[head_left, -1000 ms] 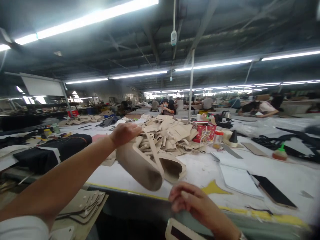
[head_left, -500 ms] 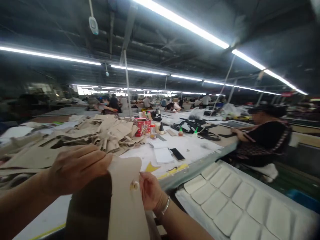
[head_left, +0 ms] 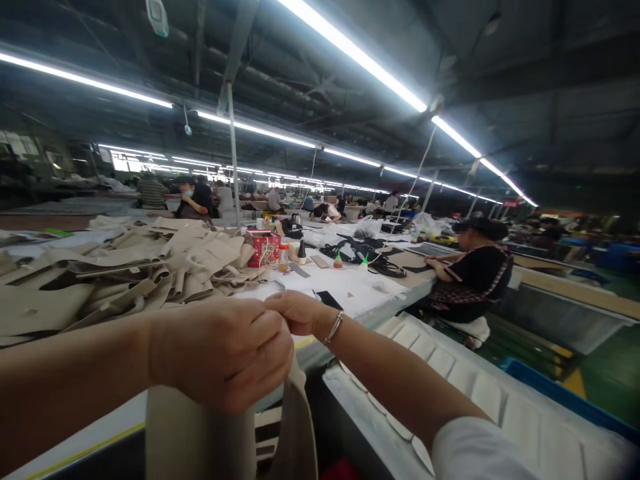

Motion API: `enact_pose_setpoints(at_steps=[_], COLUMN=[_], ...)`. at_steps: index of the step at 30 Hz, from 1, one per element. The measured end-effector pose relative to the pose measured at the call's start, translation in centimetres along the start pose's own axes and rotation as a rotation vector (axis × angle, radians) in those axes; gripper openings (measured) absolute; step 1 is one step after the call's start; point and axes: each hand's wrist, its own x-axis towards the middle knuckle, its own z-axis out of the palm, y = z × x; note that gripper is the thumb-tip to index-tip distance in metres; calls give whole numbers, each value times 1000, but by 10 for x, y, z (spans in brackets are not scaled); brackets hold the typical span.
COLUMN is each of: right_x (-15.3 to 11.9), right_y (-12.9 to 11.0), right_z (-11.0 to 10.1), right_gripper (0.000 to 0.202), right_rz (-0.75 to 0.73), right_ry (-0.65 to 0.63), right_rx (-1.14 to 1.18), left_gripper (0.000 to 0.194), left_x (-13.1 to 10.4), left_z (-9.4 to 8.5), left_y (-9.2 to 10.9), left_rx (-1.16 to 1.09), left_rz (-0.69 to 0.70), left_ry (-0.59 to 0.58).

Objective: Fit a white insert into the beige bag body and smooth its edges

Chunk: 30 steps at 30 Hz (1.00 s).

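The left hand (head_left: pixel 225 353) is clenching into a fist around the top of a beige leather piece (head_left: pixel 200 433), which is hanging straight down below it. The right hand (head_left: pixel 295 312), fingers pinched closed, is touching the left at that same top edge. Beyond, beige cut pieces (head_left: pixel 150 267) are lying heaped on the white table (head_left: pixel 360 287), where a seated person (head_left: pixel 475 273) is working.

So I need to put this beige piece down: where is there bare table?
Bare white table lies between the beige pile and the black phone, beyond the right hand. The pile crowds the left; bottles and black straps crowd the far end.
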Motion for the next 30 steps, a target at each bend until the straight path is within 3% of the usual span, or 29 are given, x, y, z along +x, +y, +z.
enact_pose_setpoints(at_steps=[2,4,6,8,10,13,15,17,19,21,23,25,28,30], right_x=[-7,-16,-25,-32,-33,-23,-12,-4,0,-1,-5,-8,-9,-11], right_y=[-17,-33,-44,-51,-56,-58,-55,-47,-34,-21,-10,0,17,30], right_z=[4,2,-4,-10,-15,-19,-16,-8,1,9,12,12,10,10], right_gripper=[27,26,24,23,21,19,19,19,20,20,20,18,19,23], right_rz=[-193,-382,-553,-680,-760,-826,-799,-752,-728,-739,-777,-831,-826,-773], right_ry=[135,279,417,522,555,521,498,482,482,505,524,509,459,444], right_rx=[-10,-20,-22,-6,19,84,141,197,250,318,396,455,449,396], left_gripper=[23,33,46,49,57,57,56,69,71,70,65,54,41,37], left_x=[-3,-21,-51,-84,-109,-112,-93,-67,-45,-32,-25,-17,-4,-5], left_z=[-4,-5,3,24,55,108,140,161,171,174,176,176,173,165], left_y=[-3,1,11,29,57,109,141,165,181,193,204,215,222,216], left_rx=[68,109,73,-91,-345,-1088,-1738,-2342,-2630,-2648,-2572,-2623,-2877,-2748], left_rz=[-69,-251,-519,-857,-1330,-2119,-2389,-2263,-2013,-1882,-1937,-2030,-1871,-1871], left_ry=[-68,-124,-152,-139,14,204,465,751,1129,1506,1722,1671,1400,1304])
